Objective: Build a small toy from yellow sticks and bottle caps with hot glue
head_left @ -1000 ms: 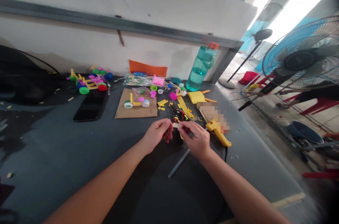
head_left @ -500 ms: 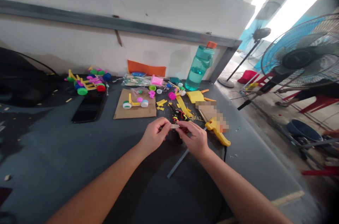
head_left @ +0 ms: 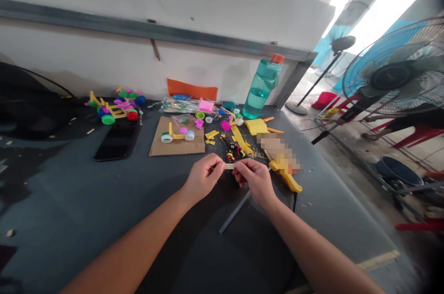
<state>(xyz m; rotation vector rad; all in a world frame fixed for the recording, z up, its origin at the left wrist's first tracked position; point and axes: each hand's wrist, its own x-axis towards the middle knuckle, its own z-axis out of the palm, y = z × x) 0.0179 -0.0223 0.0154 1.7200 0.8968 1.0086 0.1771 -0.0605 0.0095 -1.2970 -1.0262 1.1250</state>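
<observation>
small wooden stick pinched between both hands, mid-bench

you've got a short pale wooden stick piece [head_left: 229,166] held level just above the dark grey tabletop [head_left: 86,201]. your left hand [head_left: 203,177] is closed w/ thumb and forefinger pinching the stick's left end; your right hand [head_left: 255,179] is closed too, fingertips clamped on the right end. only the middle bit of stick shows btwn the two grips.

step in hand, as i read it: lining up or working the stick piece, probably a part for a little cart like the yellow stick-and-bottle-cap toy cart [head_left: 177,135] lying on the brown cardboard sheet [head_left: 176,146]. next move likely calls for a steady two-point pinch and small, careful finger force, since a piece this thin looks easy to snap or drop into the clutter.

the stick looks flat, light-coloured, plain wood, short; can't tell if it's glued or marked, too small.

around you: yellow hot glue gun [head_left: 286,174] just right of your right hand, a grey rod [head_left: 234,213] lying slantwise on the table under that wrist, yellow scraps and coloured caps beyond your fingers. further back: black phone [head_left: 117,140], finished colourful toy carts [head_left: 114,106], teal water bottle w/ orange cap [head_left: 262,86]. blue standing fan [head_left: 395,71] off the table to the right.
</observation>
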